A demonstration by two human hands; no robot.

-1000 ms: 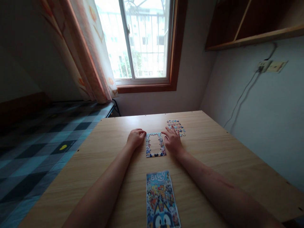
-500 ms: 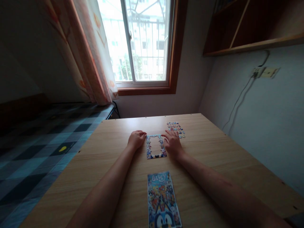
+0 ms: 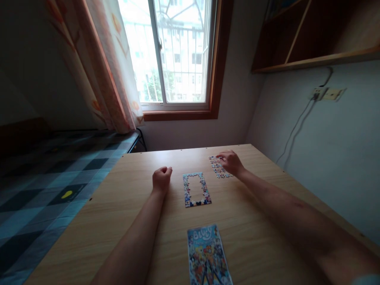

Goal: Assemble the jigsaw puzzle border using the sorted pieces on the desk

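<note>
My left hand [image 3: 162, 179] rests on the wooden table as a loose fist, left of the puzzle and apart from it. A rectangular jigsaw border [image 3: 187, 190] lies flat in front of me, its edge pieces joined around a bare middle. To its right, rows of loose jigsaw pieces [image 3: 218, 170] are laid out. My right hand [image 3: 231, 161] is over these rows, fingers bent and fingertips close together at a piece in the far row. The fingertips mostly cover that piece.
Nearer to me lies a printed "Bluey" picture sheet [image 3: 208, 253] on the table [image 3: 124, 221]. A bed with a checked cover [image 3: 59, 174] stands on the left. Beyond the table are a window [image 3: 184, 59] and a curtain [image 3: 109, 79]; a shelf [image 3: 320, 59] hangs at upper right.
My right hand has left the border's right edge and moved right and away to the loose pieces. My left hand has pulled back left from the border and curled up.
</note>
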